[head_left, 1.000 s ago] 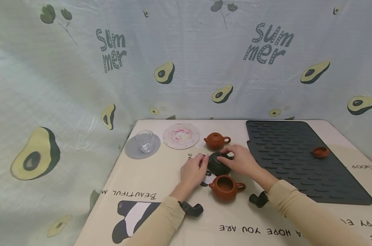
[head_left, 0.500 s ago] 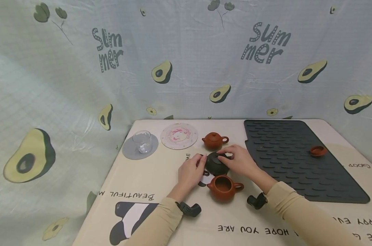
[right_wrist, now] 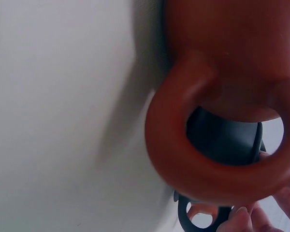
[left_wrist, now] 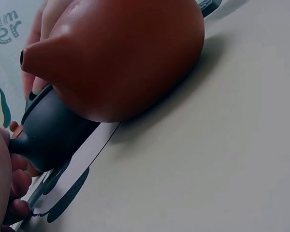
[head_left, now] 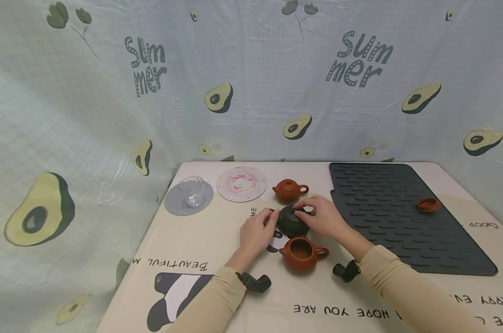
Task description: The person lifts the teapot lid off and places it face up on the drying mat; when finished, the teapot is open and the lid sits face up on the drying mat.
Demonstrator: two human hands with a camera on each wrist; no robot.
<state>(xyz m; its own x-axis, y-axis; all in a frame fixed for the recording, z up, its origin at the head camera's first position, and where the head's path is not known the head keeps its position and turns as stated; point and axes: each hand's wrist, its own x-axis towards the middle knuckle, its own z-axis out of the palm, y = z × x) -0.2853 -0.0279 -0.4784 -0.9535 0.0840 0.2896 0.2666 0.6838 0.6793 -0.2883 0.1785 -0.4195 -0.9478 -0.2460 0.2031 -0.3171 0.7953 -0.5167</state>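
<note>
A black teapot (head_left: pixel 292 224) stands on the table, its lid on. At its spout, my left hand (head_left: pixel 254 235) pinches the tip between thumb and fingers; the left wrist view shows the spout (left_wrist: pixel 20 146) running into the hand. From the other side my right hand (head_left: pixel 324 217) holds the lid's knob with thumb and fingertips. Just in front of the black teapot sits a lidless reddish-brown teapot (head_left: pixel 300 262), its handle (right_wrist: pixel 159 125) looming large in the right wrist view. A second brown teapot (head_left: pixel 289 192), lid on, stands behind the black one.
On the right lies a dark ridged mat (head_left: pixel 384 236) bearing a small brown lid (head_left: pixel 429 205). At the back left, a glass cup (head_left: pixel 192 192) stands on a grey round coaster (head_left: pixel 172 203), beside a round pink-patterned mat (head_left: pixel 226 185). A patterned curtain (head_left: pixel 251 69) hangs behind.
The head view has shifted slightly, so everything sits a little farther left. Both hands keep their places at the black teapot.
</note>
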